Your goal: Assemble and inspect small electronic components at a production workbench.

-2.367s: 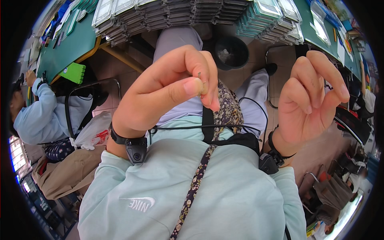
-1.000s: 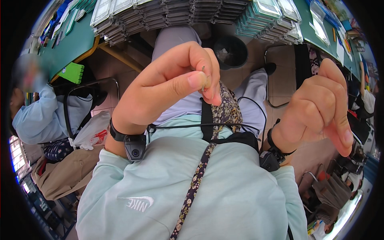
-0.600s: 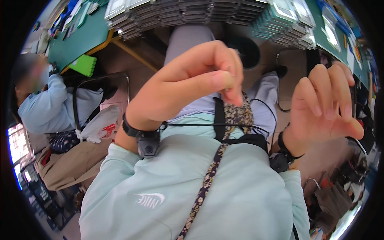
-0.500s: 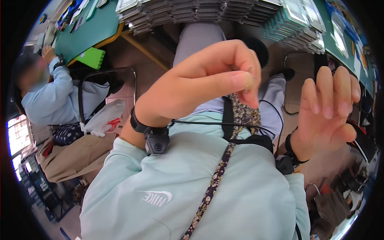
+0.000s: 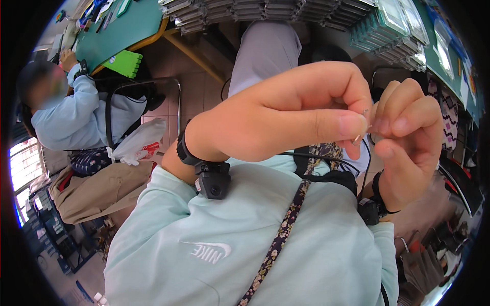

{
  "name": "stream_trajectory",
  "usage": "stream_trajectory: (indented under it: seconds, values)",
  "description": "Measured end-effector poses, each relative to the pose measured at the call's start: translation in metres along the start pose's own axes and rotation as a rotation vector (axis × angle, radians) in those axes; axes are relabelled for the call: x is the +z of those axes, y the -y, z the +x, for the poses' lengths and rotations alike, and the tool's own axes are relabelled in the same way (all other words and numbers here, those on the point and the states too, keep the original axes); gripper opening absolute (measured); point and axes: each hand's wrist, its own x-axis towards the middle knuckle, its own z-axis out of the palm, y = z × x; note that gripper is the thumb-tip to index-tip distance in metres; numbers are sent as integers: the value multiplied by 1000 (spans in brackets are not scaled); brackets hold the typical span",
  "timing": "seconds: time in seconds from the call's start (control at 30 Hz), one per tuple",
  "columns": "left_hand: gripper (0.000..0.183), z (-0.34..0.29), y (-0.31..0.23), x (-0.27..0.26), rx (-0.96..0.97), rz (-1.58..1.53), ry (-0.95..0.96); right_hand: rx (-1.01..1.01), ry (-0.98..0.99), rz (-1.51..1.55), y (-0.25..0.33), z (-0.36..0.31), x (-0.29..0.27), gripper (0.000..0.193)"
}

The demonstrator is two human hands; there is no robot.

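Observation:
My left hand [image 5: 296,115] is raised in front of my chest, thumb and fingertips pinched on a small thin metal piece [image 5: 359,136]. Short, wire-like ends of it stick out past the thumb; its exact kind is too small to make out. Close beside it on the right is my right hand [image 5: 408,117], its fingers curled toward the metal piece. A gap shows between its thumb and index fingertip, and I see nothing held there. Whether its farther fingertips touch the piece, I cannot tell.
Stacks of clear plastic cases [image 5: 286,10] line the far table edge. A seated person [image 5: 76,112] works at a green table [image 5: 127,30] on the left. Below hang a white plastic bag [image 5: 138,143] and a tan garment [image 5: 97,194]. A black cable [image 5: 306,154] crosses below my hands.
My right hand has moved in to the left, beside my left hand, and its fingers have curled. The left hand has shifted right, still pinching the small metal piece.

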Motion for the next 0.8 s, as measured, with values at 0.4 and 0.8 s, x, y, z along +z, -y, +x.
stream_trajectory:
  seconds: [0.4, 0.8]
  values:
    - [12, 1, 4, 7, -41, -123, 45, -107, 21, -143, 2, 4, 2, 20]
    - [18, -3, 2, 0, -109, -103, 56, -120, 104, -221, 0, 7, 2, 17]
